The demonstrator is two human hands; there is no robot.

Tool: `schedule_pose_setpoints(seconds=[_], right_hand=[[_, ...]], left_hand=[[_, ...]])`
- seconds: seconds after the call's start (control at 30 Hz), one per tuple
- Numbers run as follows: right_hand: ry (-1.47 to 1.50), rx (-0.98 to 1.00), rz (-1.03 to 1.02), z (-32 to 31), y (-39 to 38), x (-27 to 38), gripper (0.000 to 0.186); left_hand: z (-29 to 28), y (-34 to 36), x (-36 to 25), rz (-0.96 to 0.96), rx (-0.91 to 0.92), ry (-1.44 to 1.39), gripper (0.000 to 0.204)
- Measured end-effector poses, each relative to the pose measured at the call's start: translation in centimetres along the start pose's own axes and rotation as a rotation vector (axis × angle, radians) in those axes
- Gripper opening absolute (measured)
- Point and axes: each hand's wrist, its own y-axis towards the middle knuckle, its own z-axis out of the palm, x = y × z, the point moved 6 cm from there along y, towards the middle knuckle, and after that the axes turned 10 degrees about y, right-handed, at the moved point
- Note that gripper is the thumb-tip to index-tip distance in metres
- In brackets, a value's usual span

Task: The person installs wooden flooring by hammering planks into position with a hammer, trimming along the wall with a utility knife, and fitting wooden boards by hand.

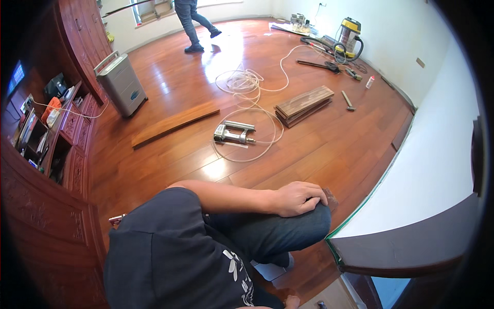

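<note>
Our hand on the knee, tools out on the floor

Our left hand [301,198] rests on the bent knee [288,226], fingers loosely curled and holding nothing — our right hand is out of view. Beyond it on the wooden floor [319,154] lie a nail gun [234,134] with its coiled white hose [252,85], a loose plank [172,125] and a stack of boards [303,104].

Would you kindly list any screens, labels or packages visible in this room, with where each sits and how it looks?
Screen: far left above the carved wooden cabinet, small, glowing blue.
Bottle: on the floor near the right wall, small, white with a red cap.
Label: on the front of the grey boxy appliance by the cabinet, a small dark patch.
Wall plate: on the white right wall, small, rectangular, beige.
</note>
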Motion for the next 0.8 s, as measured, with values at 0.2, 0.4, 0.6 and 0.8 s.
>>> schedule_pose_setpoints(seconds=[0.2, 0.4, 0.6, 0.8], right_hand=[[0.113, 0.051, 0.069, -0.1, -4.5, 2.9, 0.040], [0.269, 0.098, 0.135, 1.8, -7.6, 6.2, 0.042], [0.464, 0.116, 0.179, 3.3, -10.0, 9.7, 0.043], [0.673, 0.114, 0.214, 4.4, -11.8, 12.6, 0.045]], left_hand=[[0.0, 0.5, -0.8, 0.004, 0.007, 0.009, 0.028], [-0.6, -0.4, -0.6, -0.012, -0.040, -0.008, 0.026], [-0.8, -0.6, -0.5, -0.004, -0.073, -0.006, 0.024], [-0.7, -0.6, -0.5, 0.012, -0.086, -0.012, 0.023]])
